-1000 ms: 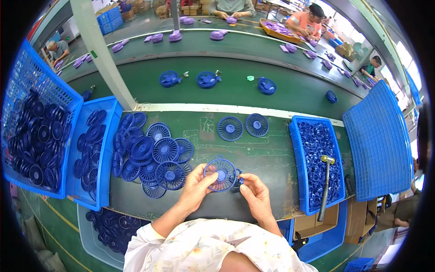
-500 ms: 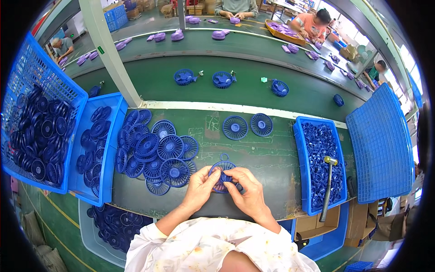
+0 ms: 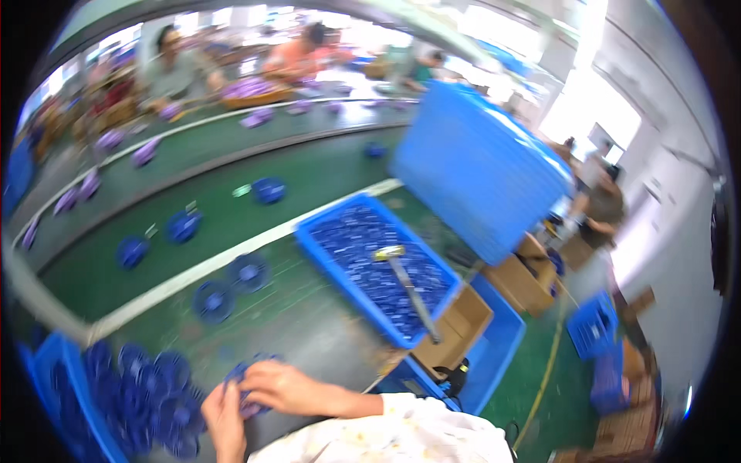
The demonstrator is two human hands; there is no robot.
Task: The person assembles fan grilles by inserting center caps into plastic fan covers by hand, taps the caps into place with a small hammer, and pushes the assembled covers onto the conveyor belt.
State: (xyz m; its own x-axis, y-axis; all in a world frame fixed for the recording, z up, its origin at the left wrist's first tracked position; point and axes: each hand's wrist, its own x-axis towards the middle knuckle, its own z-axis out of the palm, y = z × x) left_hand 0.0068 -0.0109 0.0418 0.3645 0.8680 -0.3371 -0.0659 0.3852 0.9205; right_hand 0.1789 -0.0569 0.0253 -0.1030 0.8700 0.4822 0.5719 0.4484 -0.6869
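Observation:
Both hands are at the near edge of the bench, closed on one round blue fan grille point(image 3: 238, 373). My left hand point(image 3: 225, 420) grips its left side, and my right hand point(image 3: 279, 386) has its fingers over the right side. Fingers and motion blur hide most of the grille. A heap of blue fan grilles point(image 3: 171, 373) lies left of my hands. Farther out on the bench, two more grilles, a near one point(image 3: 213, 301) and a far one point(image 3: 248, 272), lie side by side.
To the right, a blue tray point(image 3: 370, 315) holds small blue parts, with a hammer point(image 3: 407, 285) lying across them. Behind it leans a large blue crate point(image 3: 478, 170). Blue fan housings point(image 3: 184, 225) sit on the green conveyor point(image 3: 224, 224). Several people work beyond.
My view has swung to the right, so the bench appears tilted and blurred. Both hands still hold the fan grille; the hammer remains on the tray of parts.

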